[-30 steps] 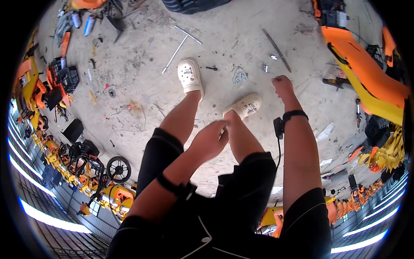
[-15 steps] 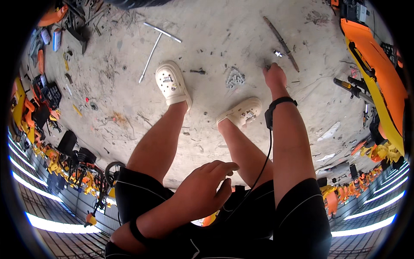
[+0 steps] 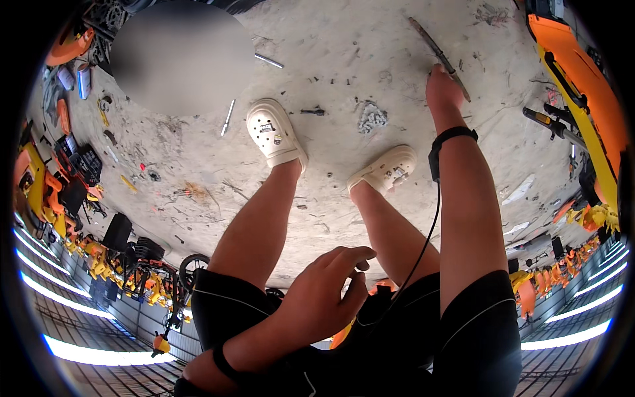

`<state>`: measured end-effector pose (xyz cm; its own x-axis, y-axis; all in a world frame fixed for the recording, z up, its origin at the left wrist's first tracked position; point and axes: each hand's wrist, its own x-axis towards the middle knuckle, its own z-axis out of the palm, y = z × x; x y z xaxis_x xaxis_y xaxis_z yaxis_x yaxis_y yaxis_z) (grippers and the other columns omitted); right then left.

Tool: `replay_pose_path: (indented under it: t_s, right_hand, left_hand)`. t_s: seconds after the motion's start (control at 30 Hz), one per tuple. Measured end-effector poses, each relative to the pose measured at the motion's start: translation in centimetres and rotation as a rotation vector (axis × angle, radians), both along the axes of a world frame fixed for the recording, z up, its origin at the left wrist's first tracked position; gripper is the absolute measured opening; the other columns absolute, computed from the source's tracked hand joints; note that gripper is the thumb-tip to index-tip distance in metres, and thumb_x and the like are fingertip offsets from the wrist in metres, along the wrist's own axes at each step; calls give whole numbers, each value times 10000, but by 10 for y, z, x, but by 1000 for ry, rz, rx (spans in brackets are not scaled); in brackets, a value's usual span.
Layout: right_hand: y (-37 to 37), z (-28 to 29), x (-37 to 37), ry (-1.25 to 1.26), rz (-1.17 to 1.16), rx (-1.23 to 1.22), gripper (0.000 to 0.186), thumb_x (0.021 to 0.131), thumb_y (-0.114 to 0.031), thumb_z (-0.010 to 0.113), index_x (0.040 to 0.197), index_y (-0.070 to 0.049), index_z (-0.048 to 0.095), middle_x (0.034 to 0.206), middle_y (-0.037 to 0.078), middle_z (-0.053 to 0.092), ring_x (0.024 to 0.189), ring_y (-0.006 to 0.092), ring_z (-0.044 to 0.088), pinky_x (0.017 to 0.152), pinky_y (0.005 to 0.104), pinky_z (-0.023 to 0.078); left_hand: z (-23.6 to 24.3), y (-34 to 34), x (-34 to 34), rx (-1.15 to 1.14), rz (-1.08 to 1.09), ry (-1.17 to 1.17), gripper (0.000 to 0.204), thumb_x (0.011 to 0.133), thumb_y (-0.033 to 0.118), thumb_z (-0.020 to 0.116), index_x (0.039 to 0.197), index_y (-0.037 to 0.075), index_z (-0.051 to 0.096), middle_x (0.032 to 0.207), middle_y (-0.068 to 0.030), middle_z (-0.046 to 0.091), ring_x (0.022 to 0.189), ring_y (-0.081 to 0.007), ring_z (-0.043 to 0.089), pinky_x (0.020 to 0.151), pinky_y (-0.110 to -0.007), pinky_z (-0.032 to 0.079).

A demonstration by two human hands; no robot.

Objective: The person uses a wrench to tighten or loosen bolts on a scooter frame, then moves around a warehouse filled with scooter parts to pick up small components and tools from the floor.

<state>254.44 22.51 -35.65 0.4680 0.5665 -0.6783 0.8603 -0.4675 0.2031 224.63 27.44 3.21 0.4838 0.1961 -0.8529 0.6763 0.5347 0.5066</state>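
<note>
My right hand point(image 3: 445, 91) is stretched out low over the floor, just left of a long rusty metal bar point(image 3: 431, 41), its fingers curled and what they hold hidden. My left hand point(image 3: 329, 286) hangs above my lap, fingers loosely bent and apart, holding nothing. Between my cream clogs point(image 3: 270, 132) and the right hand lie a small pile of grey bits point(image 3: 372, 118) and a short dark piece point(image 3: 313, 112). Two ends of a silver T-shaped wrench point(image 3: 227, 117) show; a blurred oval hides the rest.
Orange and yellow body panels point(image 3: 572, 73) and a long tool point(image 3: 549, 124) lie at the right. Cans point(image 3: 83, 81), a black crate point(image 3: 83, 164) and orange parts point(image 3: 69, 46) crowd the left. Rows of yellow vehicles point(image 3: 145, 271) curve along both sides beneath strip lights.
My right hand has moved forward to beside the rusty bar, covering where a small silver fitting lay. My left hand has dropped toward my lap. A blurred oval now covers the upper left.
</note>
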Motion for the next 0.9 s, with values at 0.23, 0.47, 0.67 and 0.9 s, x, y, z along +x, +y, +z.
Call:
replay_pose_path:
  t_s: [0.23,0.47,0.67,0.9]
  right_hand:
    - [3,-20,0,48,-51,-18,266,937,-170,469,1106,-34,623,1082,195,697,987,363,687,798,482,566]
    - [-16,78,-62,272,-366,112,484,837,-418,613,987,38,670,1049,283,665,1051,449,619,923,519,492]
    - [59,430,-148,986,-1112,366,319,904,-316,645,810,-14,606,632,30,568,434,86,460,414,266,351]
    - [66,698,-134,1142,-761,258,307,960,-312,615,836,-31,600,573,8,506,409,79,416,388,256,320]
  left_hand:
    - [4,-1,-9,-8,50,-38,293,897,-24,564,1188,9,566,992,-150,647,925,-269,672,807,-349,522]
    - [-14,-37,-5,139,-84,7,282,895,120,580,1163,35,600,993,-154,651,860,-298,654,759,-371,517]
    - [-5,-50,-51,193,362,70,306,909,155,581,1192,42,602,928,-113,673,854,-220,658,766,-328,502]
    - [224,53,-124,695,251,-42,264,835,130,565,1075,49,642,961,-193,662,906,-355,650,792,-432,517]
